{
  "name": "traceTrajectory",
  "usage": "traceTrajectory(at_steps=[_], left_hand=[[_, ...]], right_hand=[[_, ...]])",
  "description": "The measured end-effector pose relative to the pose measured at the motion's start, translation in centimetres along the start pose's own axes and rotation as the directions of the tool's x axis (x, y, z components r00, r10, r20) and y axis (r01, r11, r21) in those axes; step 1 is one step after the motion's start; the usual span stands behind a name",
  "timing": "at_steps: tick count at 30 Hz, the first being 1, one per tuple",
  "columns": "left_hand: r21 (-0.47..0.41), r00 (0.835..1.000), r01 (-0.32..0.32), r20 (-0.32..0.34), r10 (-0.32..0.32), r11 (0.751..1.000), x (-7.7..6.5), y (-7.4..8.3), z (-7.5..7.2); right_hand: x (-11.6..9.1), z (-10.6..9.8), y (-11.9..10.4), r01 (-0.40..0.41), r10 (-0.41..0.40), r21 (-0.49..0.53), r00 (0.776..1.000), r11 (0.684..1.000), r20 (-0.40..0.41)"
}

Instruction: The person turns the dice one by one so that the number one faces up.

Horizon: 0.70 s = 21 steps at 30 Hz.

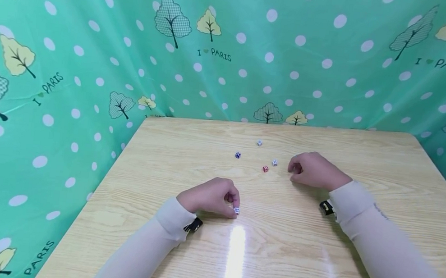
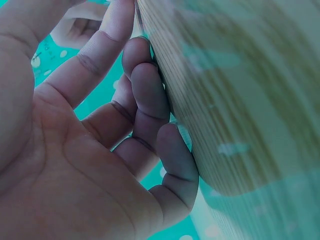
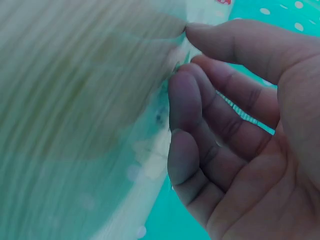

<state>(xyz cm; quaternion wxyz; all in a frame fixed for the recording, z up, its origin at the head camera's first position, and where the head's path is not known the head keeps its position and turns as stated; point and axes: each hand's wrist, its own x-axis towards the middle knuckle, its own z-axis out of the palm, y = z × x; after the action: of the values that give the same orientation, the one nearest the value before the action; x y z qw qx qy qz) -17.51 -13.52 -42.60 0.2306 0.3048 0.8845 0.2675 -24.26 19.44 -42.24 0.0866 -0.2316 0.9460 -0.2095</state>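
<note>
A: In the head view, what do we see held?
B: The left hand (image 1: 210,195) pinches a white die (image 1: 236,210) between thumb and finger, low by the wooden table (image 1: 180,152). The right hand (image 1: 314,169) has loosely bent fingers, a gap before the thumb, and nothing we can see in it.
A: What lies loose?
B: Four dice, all beyond the left pinch. Left of the right fingertips we find a second white die (image 1: 275,162), a red die (image 1: 265,169) just beside it, farther left a blue die (image 1: 238,155), and out past them a third white die (image 1: 259,143).
A: The left wrist view?
B: Thumb and forefinger leave the top of it, so we cannot check the pinch there.
A: The right wrist?
B: The thumb tip stands apart from the curled fingers; we make out nothing between.
A: How far along, then?
B: Early, we'd judge: one die gripped, four not yet in hand.
</note>
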Motion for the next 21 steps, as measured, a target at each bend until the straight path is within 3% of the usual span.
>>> traceTrajectory(at_steps=[10,21], left_hand=[[-0.004,1.0,-0.008,-0.003,0.008,1.0,0.0,0.0,0.2],[0.012,1.0,-0.001,-0.01,0.001,1.0,0.2,-0.2,0.2]], right_hand=[[2.0,0.5,-1.1,-0.075,0.075,0.006,0.997,0.997,-0.023],[4.2,0.9,-2.8,-0.103,0.103,0.0,0.993,0.995,-0.061]])
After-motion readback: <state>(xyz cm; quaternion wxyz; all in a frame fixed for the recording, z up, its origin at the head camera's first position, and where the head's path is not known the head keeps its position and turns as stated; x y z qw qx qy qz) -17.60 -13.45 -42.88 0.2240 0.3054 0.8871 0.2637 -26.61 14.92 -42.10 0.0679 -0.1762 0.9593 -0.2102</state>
